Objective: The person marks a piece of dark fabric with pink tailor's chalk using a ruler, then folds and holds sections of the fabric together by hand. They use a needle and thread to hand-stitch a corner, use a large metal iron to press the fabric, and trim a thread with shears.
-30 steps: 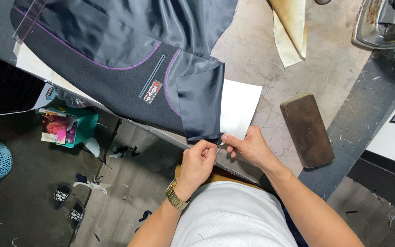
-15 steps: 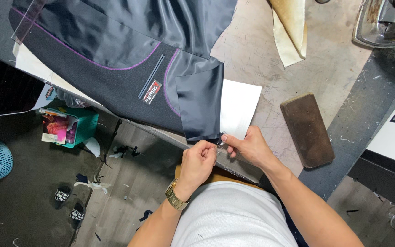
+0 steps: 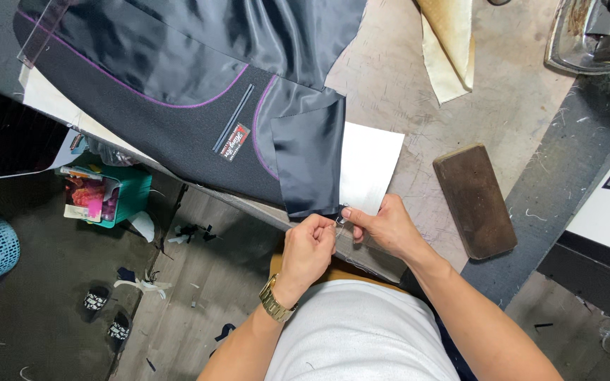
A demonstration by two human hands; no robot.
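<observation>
Dark navy suit jacket (image 3: 178,106), satin-lined w/ purple piping, is lying inside-out across the worn beige worktable (image 3: 390,92); its folded lining flap is hanging at the table's near edge, overlapping a white rectangular fabric piece (image 3: 370,166).

Going left to right:
- Left hand (image 3: 308,248), gold watch on wrist, is closing narrow, fingertips pinching something small at the flap's bottom corner.
- Right hand (image 3: 384,224) is also pinching tight, thumb and forefinger meeting the left hand just below the white piece, approx. touching.
- Dark brown rectangular block (image 3: 476,201) is resting near the right hand, apart from it.
- Yellowed cloth (image 3: 450,42) and a metal iron (image 3: 594,35) are sitting at the far end.

Doing this well, in my judgement: keep both pinches close together, keep the flap flat and the corner taut, and avoid dragging the lining off the table edge.

Hard to make out: the item between the fingertips is too small to identify, poss. thread or a pin. The iron is being cut off by the frame edge.
</observation>
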